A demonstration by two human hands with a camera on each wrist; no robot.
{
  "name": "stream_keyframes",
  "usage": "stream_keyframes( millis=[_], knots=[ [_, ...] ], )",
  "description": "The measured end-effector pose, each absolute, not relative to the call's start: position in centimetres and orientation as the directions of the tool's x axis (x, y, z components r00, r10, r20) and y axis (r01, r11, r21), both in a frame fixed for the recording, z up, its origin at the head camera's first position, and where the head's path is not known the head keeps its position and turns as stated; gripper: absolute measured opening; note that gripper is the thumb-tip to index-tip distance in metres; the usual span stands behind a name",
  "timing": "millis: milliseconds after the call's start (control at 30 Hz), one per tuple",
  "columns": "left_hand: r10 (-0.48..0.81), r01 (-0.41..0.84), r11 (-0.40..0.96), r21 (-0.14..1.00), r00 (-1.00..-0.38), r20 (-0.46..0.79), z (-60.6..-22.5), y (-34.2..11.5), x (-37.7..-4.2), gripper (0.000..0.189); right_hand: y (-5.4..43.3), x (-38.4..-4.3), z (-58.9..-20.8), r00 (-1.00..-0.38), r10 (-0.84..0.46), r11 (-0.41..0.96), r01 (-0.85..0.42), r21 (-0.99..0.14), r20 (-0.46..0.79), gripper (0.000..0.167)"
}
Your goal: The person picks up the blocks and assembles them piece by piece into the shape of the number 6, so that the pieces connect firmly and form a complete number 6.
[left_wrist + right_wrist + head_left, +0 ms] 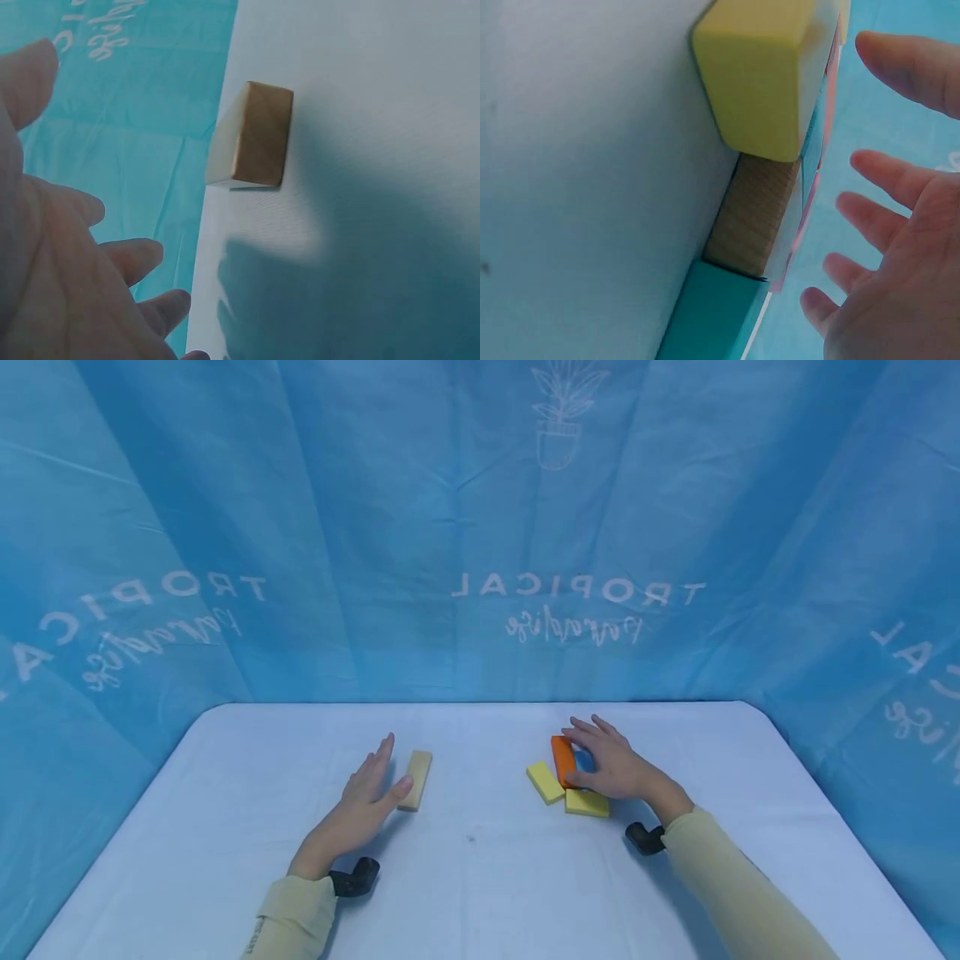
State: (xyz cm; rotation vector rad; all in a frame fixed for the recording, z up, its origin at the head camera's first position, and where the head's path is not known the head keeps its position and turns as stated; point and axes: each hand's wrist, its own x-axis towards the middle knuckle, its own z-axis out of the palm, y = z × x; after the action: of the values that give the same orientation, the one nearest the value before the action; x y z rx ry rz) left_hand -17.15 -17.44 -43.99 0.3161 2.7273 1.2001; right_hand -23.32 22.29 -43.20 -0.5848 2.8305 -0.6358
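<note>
My left hand [358,810] hovers with fingers extended and thumb spread, just left of a plain wooden block [416,781] on the table. In the left wrist view, a gap shows between the fingers and that block [261,135]. On the right, my right hand [613,767] is held over a group of blocks, fingers spread and gripping nothing. Beneath and beside it lie an orange block [562,760], a partly hidden blue block [583,761] and two yellow blocks, one slanted [545,782] and one at the front [587,803]. The right wrist view shows a yellow block [750,82], a brown wood-grain end [751,216] and a teal block [711,315].
A white cloth covers the table [472,893]. Blue curtain [405,527] with printed lettering hangs behind the table and along both sides. A black wrist device sits below each hand, one at the left [356,877] and one at the right [645,839].
</note>
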Motion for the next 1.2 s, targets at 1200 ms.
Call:
stream_keyframes(
  millis=[1200],
  knots=[
    [0.299, 0.215, 0.8, 0.56, -0.952, -0.062, -45.4, -16.2, -16.6, 0.062, 20.6, -23.9, -41.6, -0.872, -0.455, 0.871, -0.394, -0.293, -0.18, 0.068]
  ],
)
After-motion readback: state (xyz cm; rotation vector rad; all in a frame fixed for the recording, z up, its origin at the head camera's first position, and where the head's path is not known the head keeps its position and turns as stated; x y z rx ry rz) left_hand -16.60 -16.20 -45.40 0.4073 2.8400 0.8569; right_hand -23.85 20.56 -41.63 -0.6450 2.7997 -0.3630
